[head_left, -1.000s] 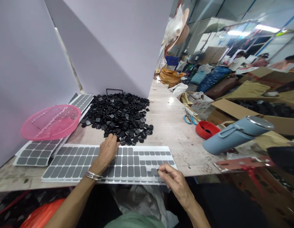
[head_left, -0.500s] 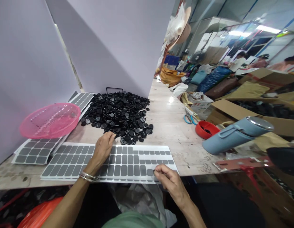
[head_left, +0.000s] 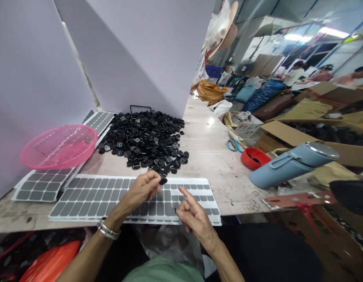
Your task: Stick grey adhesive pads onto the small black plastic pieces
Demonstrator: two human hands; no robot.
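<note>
My left hand point(head_left: 146, 186) is pinched on a small black plastic piece point(head_left: 163, 181), held over the upper edge of the sticker sheet point(head_left: 93, 197). The sheet is white with rows of grey rounded rectangles; a bare white patch shows toward its right end. My right hand point(head_left: 196, 219) hovers over that end, index finger stretched out toward the left hand. At its thumb tip sits a small dark grey sticker point(head_left: 176, 211), seen edge-on and partly hidden by the fingers. A heap of black plastic pieces point(head_left: 146, 137) lies just beyond the sheet.
A pink plastic basket point(head_left: 60, 147) rests at left on more sticker sheets point(head_left: 37, 186). To the right are blue scissors point(head_left: 234, 145), a red bowl point(head_left: 254, 158) with dark bits, and a blue bottle point(head_left: 293, 164) lying tilted. Cardboard boxes point(head_left: 287, 135) stand beyond the table edge.
My left hand has moved right from the heap's near edge, with a black piece now showing in its fingers. My right hand has lifted from the sheet with a grey sticker, its index finger now extended.
</note>
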